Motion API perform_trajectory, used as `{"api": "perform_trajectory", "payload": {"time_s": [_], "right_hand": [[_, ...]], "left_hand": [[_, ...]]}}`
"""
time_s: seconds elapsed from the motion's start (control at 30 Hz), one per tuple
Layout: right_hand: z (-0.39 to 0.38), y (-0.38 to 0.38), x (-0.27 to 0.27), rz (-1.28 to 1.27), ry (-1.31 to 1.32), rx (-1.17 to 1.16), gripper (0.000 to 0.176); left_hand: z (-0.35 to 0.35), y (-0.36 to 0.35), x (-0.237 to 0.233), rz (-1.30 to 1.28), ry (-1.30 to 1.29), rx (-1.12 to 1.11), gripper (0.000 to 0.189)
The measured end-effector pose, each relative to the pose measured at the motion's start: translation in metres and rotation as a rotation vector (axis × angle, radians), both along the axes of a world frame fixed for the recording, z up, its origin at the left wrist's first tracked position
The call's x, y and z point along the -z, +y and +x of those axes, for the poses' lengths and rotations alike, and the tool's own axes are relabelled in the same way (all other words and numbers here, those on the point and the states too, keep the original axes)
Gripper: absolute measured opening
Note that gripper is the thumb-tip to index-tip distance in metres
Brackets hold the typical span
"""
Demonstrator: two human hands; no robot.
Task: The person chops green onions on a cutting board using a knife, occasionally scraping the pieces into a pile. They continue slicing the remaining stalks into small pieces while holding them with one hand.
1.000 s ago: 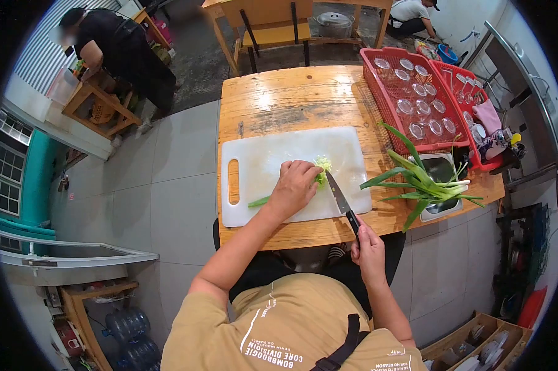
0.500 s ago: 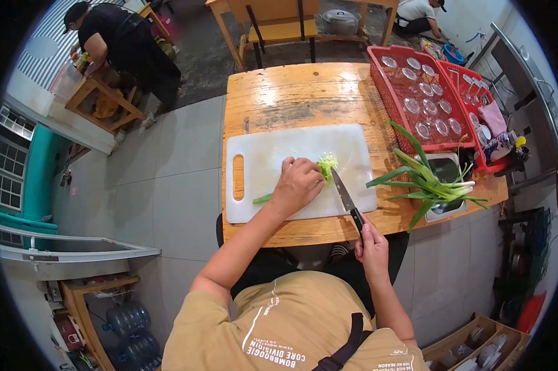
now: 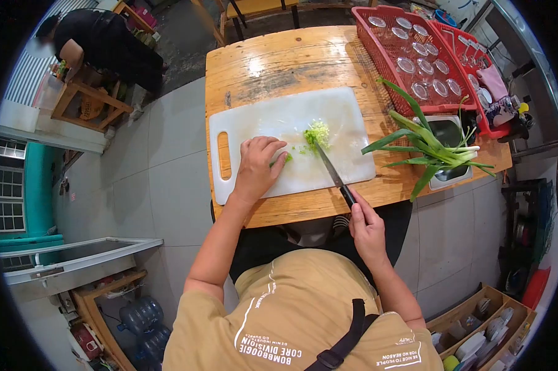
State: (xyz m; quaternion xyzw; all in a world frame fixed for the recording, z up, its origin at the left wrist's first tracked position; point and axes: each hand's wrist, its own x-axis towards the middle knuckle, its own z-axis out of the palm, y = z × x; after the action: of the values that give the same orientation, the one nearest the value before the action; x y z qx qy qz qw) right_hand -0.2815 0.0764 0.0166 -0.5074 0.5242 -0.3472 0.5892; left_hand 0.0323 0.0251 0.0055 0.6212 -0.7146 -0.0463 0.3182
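Observation:
A white cutting board lies on the wooden table, with a small heap of chopped green onion on it. My left hand is at the board's left part, its curled fingers closed round a green onion piece that mostly hides under them. The black handle of a knife is in my right hand, near the board's front edge. The blade points away from me, its tip at the heap. To the right, a bunch of green onions lies across a metal container.
Red baskets of upturned glasses stand at the back right of the wooden table. A person in black bends over a wooden stand at the upper left. A wooden chair is beyond the table.
My left hand has moved left, away from the chopped heap, with the onion piece. The knife tip now touches the heap. The view has shifted, and the person at the upper right is out of sight.

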Motion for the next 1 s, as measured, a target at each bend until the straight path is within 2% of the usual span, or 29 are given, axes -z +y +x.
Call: {"api": "perform_trajectory", "payload": {"time_s": [0.17, 0.23, 0.3, 0.4, 0.53, 0.73, 0.8, 1.0], "right_hand": [[0.011, 0.004, -0.004, -0.226, 0.241, -0.117, 0.041], [0.018, 0.001, 0.004, -0.253, 0.254, -0.118, 0.041], [0.025, -0.003, 0.012, -0.396, 0.253, -0.101, 0.040], [0.035, -0.011, 0.015, -0.402, 0.190, -0.119, 0.040], [0.036, -0.014, 0.015, -0.353, 0.238, -0.139, 0.040], [0.024, -0.007, 0.007, -0.363, 0.274, -0.047, 0.040], [0.025, -0.003, -0.002, -0.335, 0.268, -0.108, 0.040], [0.021, -0.005, -0.003, -0.228, 0.277, -0.068, 0.041]], "left_hand": [[0.000, 0.010, 0.004, 0.009, 0.003, -0.021, 0.024], [0.000, 0.013, 0.003, 0.004, 0.000, -0.018, 0.022], [0.000, 0.015, 0.005, 0.007, 0.001, -0.015, 0.021], [0.001, 0.015, 0.006, -0.001, -0.007, -0.013, 0.019], [0.000, 0.016, 0.007, 0.008, 0.003, -0.016, 0.019], [-0.001, 0.014, 0.005, 0.001, -0.007, -0.010, 0.020], [-0.002, 0.013, 0.008, 0.013, -0.011, -0.006, 0.020], [-0.005, 0.013, 0.003, 0.048, -0.020, -0.012, 0.020]]}}
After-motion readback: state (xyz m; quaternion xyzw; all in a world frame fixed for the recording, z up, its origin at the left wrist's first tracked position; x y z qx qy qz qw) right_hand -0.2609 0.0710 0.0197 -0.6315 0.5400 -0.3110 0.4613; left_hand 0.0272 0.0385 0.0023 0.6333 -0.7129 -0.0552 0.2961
